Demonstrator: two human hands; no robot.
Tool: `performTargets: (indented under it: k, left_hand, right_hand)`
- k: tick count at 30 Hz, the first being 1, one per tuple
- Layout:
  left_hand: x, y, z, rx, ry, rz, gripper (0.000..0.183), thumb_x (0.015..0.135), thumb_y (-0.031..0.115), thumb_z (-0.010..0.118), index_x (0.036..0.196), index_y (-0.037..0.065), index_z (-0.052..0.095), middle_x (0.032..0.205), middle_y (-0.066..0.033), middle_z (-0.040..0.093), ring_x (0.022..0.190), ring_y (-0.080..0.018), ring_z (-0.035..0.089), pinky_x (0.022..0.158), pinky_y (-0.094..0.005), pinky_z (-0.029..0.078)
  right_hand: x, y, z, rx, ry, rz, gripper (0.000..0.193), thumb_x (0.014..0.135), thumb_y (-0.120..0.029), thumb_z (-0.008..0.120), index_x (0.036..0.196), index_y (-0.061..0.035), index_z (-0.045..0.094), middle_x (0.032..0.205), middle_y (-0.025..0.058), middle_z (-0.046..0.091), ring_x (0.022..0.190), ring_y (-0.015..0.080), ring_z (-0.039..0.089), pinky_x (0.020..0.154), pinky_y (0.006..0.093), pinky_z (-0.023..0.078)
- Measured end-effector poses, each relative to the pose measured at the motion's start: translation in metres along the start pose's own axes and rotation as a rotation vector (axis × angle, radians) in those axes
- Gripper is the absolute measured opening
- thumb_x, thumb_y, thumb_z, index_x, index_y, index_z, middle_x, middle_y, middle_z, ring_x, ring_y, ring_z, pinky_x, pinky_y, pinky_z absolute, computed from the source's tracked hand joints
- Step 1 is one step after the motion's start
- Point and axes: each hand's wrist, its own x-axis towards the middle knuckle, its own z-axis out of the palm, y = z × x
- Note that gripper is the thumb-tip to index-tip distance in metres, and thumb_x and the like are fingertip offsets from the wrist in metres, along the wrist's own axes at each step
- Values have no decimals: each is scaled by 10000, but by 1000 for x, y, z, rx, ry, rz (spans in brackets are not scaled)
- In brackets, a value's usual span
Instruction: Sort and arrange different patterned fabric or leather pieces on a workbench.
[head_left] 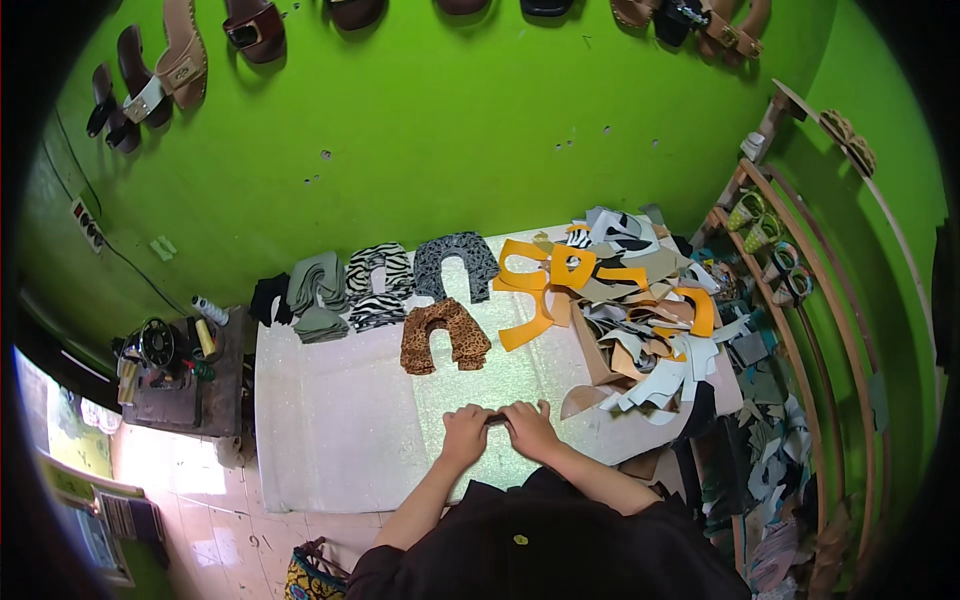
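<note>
Hands meet over the near part of a broad, pale, glossy-topped table [330,425], the left hand [465,432] and the right hand [530,428] close together with a short gap between them. The grip is narrow: fingers curl in from both sides onto a small, flat-looking, dark-brown piece [496,418], which bridges that gap and sits right in the grip, one end to each hand. It is small and partly covered by the fingers, so its material is hard to tell, though leather or thick fabric seems fair. If so, it should be light and pliable, not fragile, more apt to curl or slip than to break; its two ends look the best place to take hold, thumb against fingers, keeping the middle free. Just beyond the grip, a little to its left, lies a stack of brown-and-black leopard-print horseshoe-shaped pieces [447,312], apart from the hands. These look soft and loosely layered, so the curved top, pinched through every layer, would probably hold them together better than one leg. Farther beyond stand a grey-and-black patterned horseshoe-shaped stack [455,246] and, to its left, black-and-white zebra-print pieces [380,314]. Beyond and to the right of the grip, flat yellow-orange curved cutouts [525,335] lie beside a brown cardboard box [592,350] heaped with offcuts.
</note>
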Motion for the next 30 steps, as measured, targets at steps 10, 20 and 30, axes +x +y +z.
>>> performTargets:
  k: [10,20,30]
  left_hand:
    - [-14,-35,6,107,50,-175,235,833,156,501,1064,119,518,1004,-81,516,997,-257,484,898,-524,275]
    - [-4,-72,-22,-58,251,-299,236,776,150,504,1001,85,532,964,-110,534,986,-290,482,902,-526,253]
    - [-1,-86,-17,-117,264,-378,241,782,153,498,1009,82,529,973,-116,540,997,-291,481,922,-514,239]
  right_hand:
    - [51,-15,18,42,-143,-13,372,747,-127,522,1118,-106,512,1063,106,542,1026,285,491,884,509,277]
    - [123,-5,13,-193,99,-60,545,734,-242,691,1221,-140,467,1202,117,458,1150,278,427,932,521,259]
    - [135,-1,18,-311,116,-164,351,771,-203,649,1109,-194,554,1136,52,506,1083,229,477,887,511,281]
